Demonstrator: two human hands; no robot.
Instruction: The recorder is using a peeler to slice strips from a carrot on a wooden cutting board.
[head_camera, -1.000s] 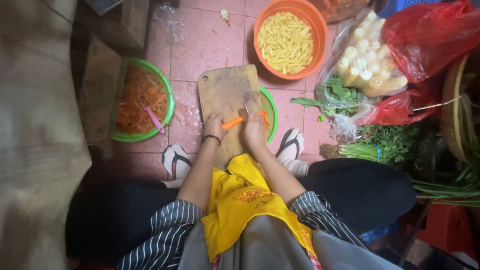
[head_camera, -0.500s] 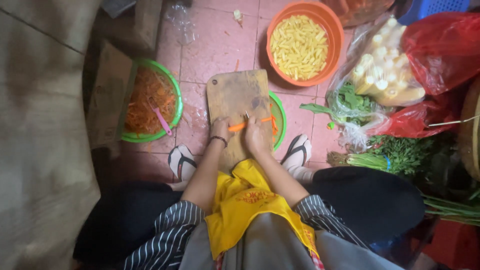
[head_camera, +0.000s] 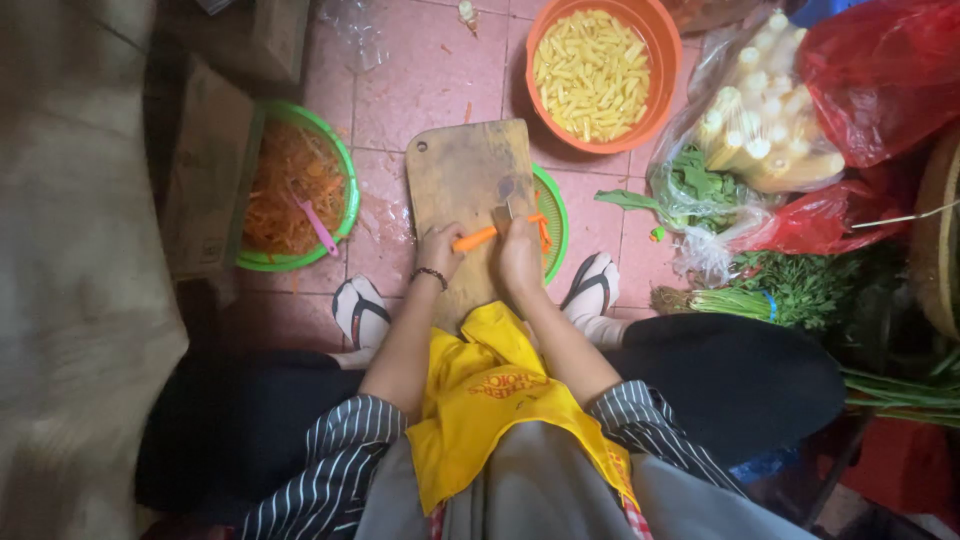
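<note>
1. Squarely at the middle of the scene, a wooden cutting board (head_camera: 470, 195) lay on the pink tiled floor (head_camera: 420, 80), and everything else sat around that board.
2. On the near end of the board, the left hand (head_camera: 437, 250) was closed on one end of a carrot (head_camera: 476, 237), pinning it flat against the wood.
3. Just to the right of it, the right hand (head_camera: 520, 258) was clamped on a small knife (head_camera: 503, 212); the blade was partly hidden, so it probably rested at the carrot's other end.
4. By my judgement the carrot would handle as light, stiff and brittle, smooth enough to roll or slip, so the thick end was the safest place to grip it.
5. Left of the board stood a green plastic bowl (head_camera: 345, 180) full of thin orange carrot peelings, with a pink peeler (head_camera: 318, 228) lying in it.
6. Under the board's right edge another green bowl (head_camera: 553, 205) showed a few orange pieces.
7. Beyond the board's far right corner sat a round orange basin (head_camera: 660, 60) heaped with pale yellow cut strips.
8. Further right of the board lay a clear bag of baby corn (head_camera: 755, 125), a crumpled red plastic bag (head_camera: 880, 70) and leafy green herbs (head_camera: 790, 290).
</note>
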